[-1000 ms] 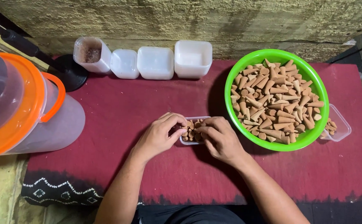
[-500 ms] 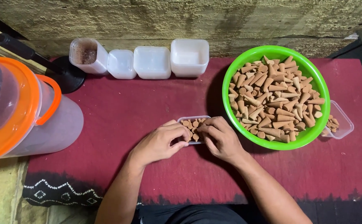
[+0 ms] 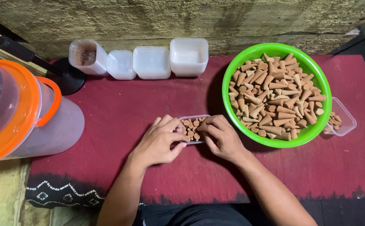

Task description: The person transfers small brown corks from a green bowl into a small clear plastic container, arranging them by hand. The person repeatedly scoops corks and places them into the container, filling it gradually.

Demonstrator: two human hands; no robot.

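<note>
Hands together on red cloth (image 3: 119,117): left hand (image 3: 159,140) and right hand (image 3: 220,137) cupping small clear box (image 3: 192,125) of brown cones, fingertips curled onto its sides. Just right, green bowl (image 3: 316,79) heaped with cones.

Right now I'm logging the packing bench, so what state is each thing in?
Small clear box: open, partly filled with cones, between both hands.
Left hand: touching the box.
Right hand: touching the box.
Green bowl: heaped with brown cones.
White tubs: lidless, upright.
Orange-lidded bucket: closed.
</note>
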